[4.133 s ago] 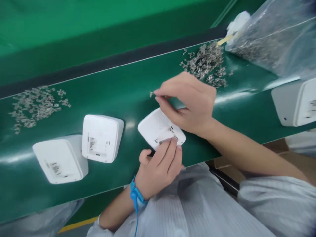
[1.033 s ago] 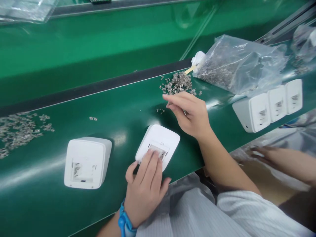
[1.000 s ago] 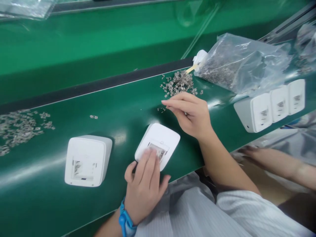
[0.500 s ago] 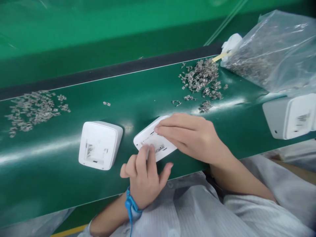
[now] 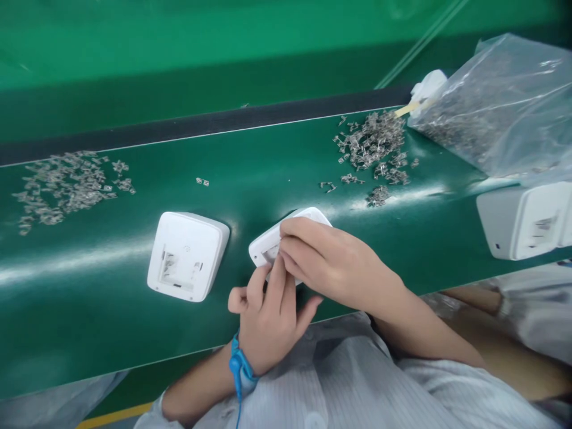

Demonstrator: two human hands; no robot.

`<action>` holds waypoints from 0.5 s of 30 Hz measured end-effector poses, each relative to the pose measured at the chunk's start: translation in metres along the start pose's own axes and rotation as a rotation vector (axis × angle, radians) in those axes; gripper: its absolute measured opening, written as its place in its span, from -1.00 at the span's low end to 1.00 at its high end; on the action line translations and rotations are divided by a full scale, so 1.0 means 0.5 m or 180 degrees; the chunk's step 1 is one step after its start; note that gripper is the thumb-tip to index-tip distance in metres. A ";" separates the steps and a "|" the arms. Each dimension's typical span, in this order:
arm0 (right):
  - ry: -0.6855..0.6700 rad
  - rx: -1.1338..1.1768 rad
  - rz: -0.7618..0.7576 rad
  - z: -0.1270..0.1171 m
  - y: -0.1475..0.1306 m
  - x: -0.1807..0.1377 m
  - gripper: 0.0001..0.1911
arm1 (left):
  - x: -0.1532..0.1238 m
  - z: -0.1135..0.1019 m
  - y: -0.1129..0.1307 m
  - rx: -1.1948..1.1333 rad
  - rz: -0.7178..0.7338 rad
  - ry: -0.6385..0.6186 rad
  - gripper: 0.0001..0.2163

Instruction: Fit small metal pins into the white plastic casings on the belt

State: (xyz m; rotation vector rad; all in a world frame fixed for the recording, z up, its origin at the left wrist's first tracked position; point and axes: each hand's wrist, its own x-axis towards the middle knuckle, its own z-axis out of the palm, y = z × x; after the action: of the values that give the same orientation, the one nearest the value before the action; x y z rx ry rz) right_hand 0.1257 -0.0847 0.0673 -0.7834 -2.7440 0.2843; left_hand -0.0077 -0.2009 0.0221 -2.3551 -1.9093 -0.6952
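Observation:
A white plastic housing [image 5: 315, 213] lies on the green work surface in front of me, its recessed compartment mostly covered by my hands. My right hand [image 5: 339, 262] reaches over it from the right, thumb and fingers pinched together inside the recess. Whatever they hold is hidden. From below, my left hand [image 5: 270, 319], with a blue wrist strap [image 5: 241, 366], touches the housing near the right fingertips. Its fingers are stretched out and its thumb stands apart. To the left rests a second white housing [image 5: 179, 238], its recess facing up with small metal pieces inside.
Small metal clips lie in a left pile [image 5: 71, 187] and a right pile [image 5: 375, 140]. A loose clip pair [image 5: 202, 182] sits between them. A clear plastic bag [image 5: 500, 113] full of clips is at the far right, above another white housing [image 5: 513, 220]. Another person's forearm [image 5: 473, 298] shows at lower right.
My right hand has moved left and down, from the housing's upper edge into its recess, meeting my left fingertips. Another person's forearm has come into view at lower right. The view has shifted slightly.

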 end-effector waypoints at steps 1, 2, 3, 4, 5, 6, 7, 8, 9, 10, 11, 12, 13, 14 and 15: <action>0.0001 -0.0006 -0.0028 0.000 0.000 0.000 -0.71 | 0.000 0.000 0.000 0.0002 -0.0003 0.0005 -0.56; -0.0008 -0.0031 -0.0042 -0.001 0.001 0.001 -0.70 | 0.000 0.000 0.000 0.0003 -0.0002 0.0018 -0.56; -0.0038 -0.0067 -0.0050 -0.001 0.000 0.002 -0.70 | 0.001 0.000 0.000 0.0004 -0.0001 0.0032 -0.57; -0.0072 -0.0113 -0.0078 -0.001 0.000 0.005 -0.69 | 0.002 0.000 0.000 0.0004 0.0000 0.0036 -0.58; -0.0110 -0.0172 -0.0130 -0.001 0.000 0.008 -0.69 | 0.003 -0.001 0.000 0.0004 0.0000 0.0033 -0.60; -0.0142 -0.0238 -0.0198 0.001 0.000 0.011 -0.69 | 0.005 -0.002 0.001 0.0003 -0.0006 0.0026 -0.62; -0.0154 -0.0308 -0.0267 0.002 0.001 0.014 -0.70 | 0.006 -0.002 0.001 0.0004 -0.0009 0.0017 -0.63; -0.0146 -0.0381 -0.0317 0.004 0.001 0.017 -0.71 | 0.008 -0.003 0.002 0.0009 -0.0013 0.0016 -0.65; -0.0129 -0.0455 -0.0338 0.006 0.002 0.019 -0.72 | 0.009 -0.003 0.003 0.0016 -0.0015 0.0024 -0.66; -0.0113 -0.0518 -0.0323 0.008 0.002 0.020 -0.73 | 0.010 -0.004 0.003 0.0020 -0.0018 0.0035 -0.67; -0.0110 -0.0560 -0.0287 0.009 0.003 0.021 -0.73 | 0.010 -0.003 0.004 0.0024 -0.0018 0.0047 -0.68; -0.0107 -0.0576 -0.0260 0.011 0.003 0.021 -0.74 | 0.010 -0.003 0.005 0.0027 -0.0021 0.0053 -0.68; -0.0110 -0.0574 -0.0249 0.012 0.004 0.021 -0.74 | 0.009 -0.002 0.005 0.0027 -0.0028 0.0051 -0.68; -0.0122 -0.0556 -0.0248 0.013 0.004 0.020 -0.74 | 0.008 -0.002 0.005 0.0020 -0.0035 0.0043 -0.69; -0.0136 -0.0532 -0.0238 0.013 0.005 0.020 -0.74 | 0.007 -0.001 0.006 0.0013 -0.0039 0.0034 -0.68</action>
State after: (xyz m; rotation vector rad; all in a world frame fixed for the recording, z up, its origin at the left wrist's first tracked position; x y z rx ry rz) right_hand 0.1166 -0.0782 0.0624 -0.7206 -2.8577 0.0573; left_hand -0.0047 -0.1987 0.0244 -2.3344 -1.9207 -0.7025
